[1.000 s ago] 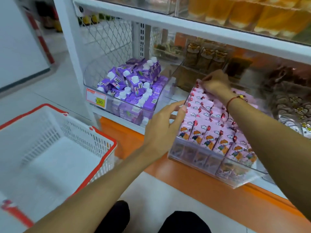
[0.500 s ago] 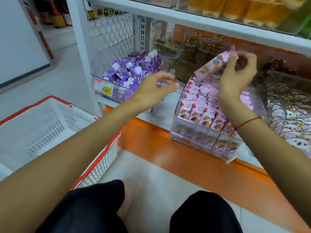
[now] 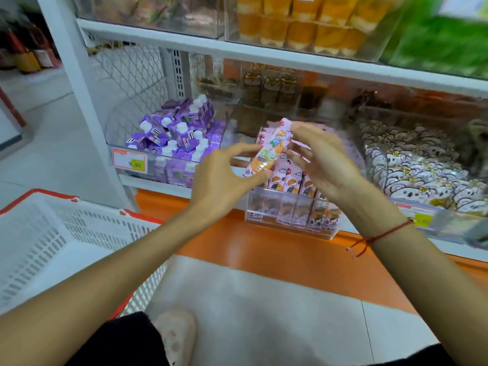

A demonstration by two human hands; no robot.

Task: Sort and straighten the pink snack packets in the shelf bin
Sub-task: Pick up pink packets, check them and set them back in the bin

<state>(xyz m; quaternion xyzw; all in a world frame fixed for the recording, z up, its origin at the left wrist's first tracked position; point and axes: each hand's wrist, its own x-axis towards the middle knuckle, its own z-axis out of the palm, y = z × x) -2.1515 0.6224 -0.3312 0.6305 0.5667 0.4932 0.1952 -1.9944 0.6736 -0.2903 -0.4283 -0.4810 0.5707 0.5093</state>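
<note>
A single pink snack packet [image 3: 269, 149] with a cartoon print is lifted above the clear shelf bin [image 3: 290, 225]. My left hand [image 3: 227, 178] pinches its lower end between thumb and fingers. My right hand [image 3: 322, 159] holds its upper end with its fingertips. Below them, rows of pink packets [image 3: 290, 183] stand upright in the bin, which sticks out over the shelf's front edge. My hands hide part of the rows.
A bin of purple drink pouches [image 3: 179, 133] stands to the left, with a price tag [image 3: 129, 161] on its front. A bin of white printed packets [image 3: 422, 167] is to the right. A white basket with a red rim [image 3: 52, 233] sits on the floor at my left.
My right hand lifted one pink packet out of the bin and brought it lower and leftward. My left hand left the bin's side and now grips the packet's lower end.
</note>
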